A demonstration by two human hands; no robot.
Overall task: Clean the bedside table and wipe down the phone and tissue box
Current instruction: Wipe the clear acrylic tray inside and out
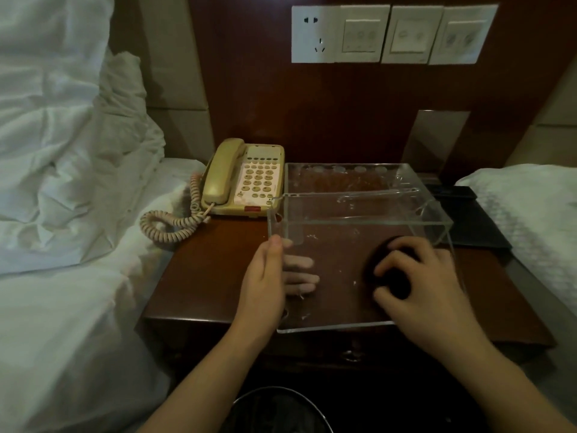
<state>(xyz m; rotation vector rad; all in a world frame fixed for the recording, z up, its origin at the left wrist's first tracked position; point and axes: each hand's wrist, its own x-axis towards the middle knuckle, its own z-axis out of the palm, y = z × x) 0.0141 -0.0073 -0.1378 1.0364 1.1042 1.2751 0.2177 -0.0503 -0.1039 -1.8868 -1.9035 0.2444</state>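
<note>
Right of phone [246,178], touching it: clear tissue box [359,214] on bench [193,276], long axis left-right. Left hand [265,276] grasping box's near-left wall. Right hand [418,276] inside box, clenched round dark cloth [390,276], pressing floor. Phone nearer left hand.

Dim, warm light. Dark wood wall panel [327,101] behind the nightstand. On the panel, upper centre: white socket [314,34], then three switch plates [415,34] to its right. Left of the panel: padded headboard [175,73] and bed [62,214] with rumpled white duvet. Right of the panel: second bed [530,210], white cover.
</note>
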